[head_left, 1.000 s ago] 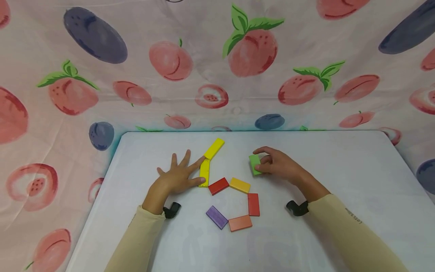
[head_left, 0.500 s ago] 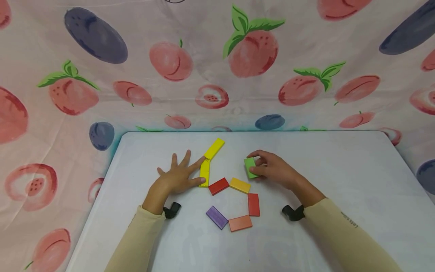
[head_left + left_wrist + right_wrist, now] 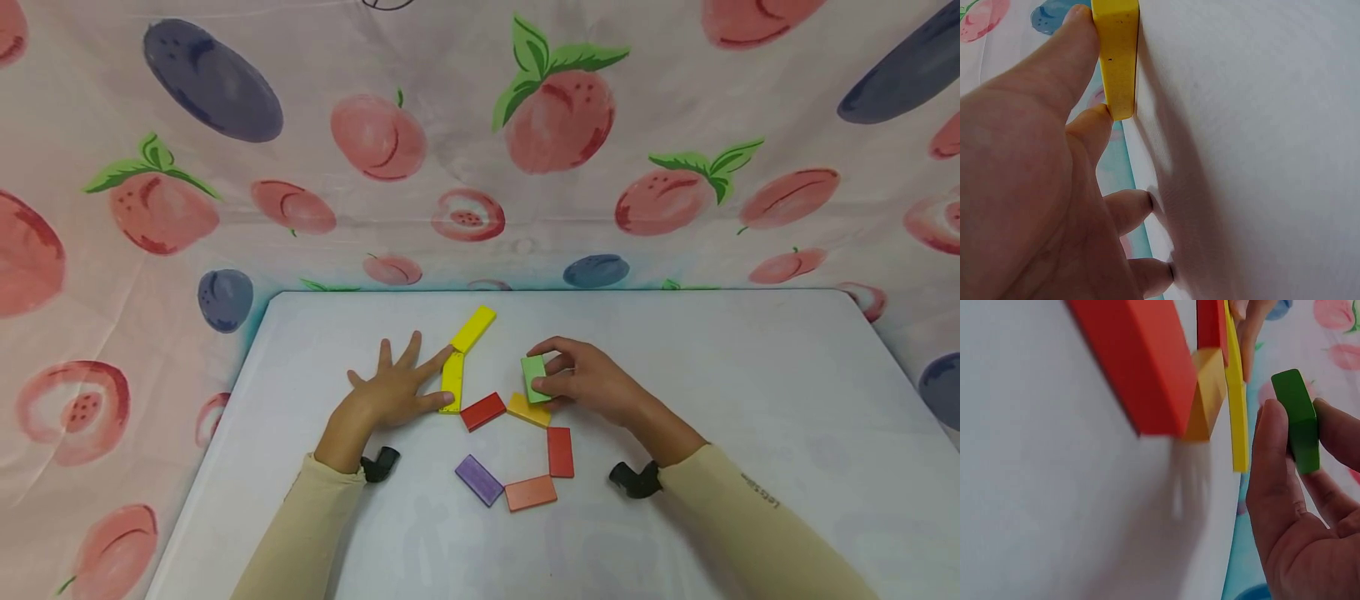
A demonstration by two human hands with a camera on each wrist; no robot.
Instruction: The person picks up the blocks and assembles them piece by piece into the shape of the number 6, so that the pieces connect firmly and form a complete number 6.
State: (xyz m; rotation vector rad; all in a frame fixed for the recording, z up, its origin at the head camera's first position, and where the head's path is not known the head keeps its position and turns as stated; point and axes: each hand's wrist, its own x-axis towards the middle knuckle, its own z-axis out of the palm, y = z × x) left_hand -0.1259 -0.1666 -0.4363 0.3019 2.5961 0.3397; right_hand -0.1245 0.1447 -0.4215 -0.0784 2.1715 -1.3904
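Note:
In the head view my right hand pinches a green block between thumb and fingers, held above the table by the orange-yellow block. The right wrist view shows this green block in the air, apart from the others. My left hand lies with fingers spread. Its thumb and index fingertips touch the near yellow block, seen also in the left wrist view as a yellow block. A second yellow block meets its far end at an angle.
A red block, another red block, a salmon block and a purple block form a curved row with the orange-yellow one on the white table. A fruit-print cloth hangs behind.
My right hand has moved left and slightly toward me with the green block, from right of the row to over the orange-yellow block. The left hand has stayed in place.

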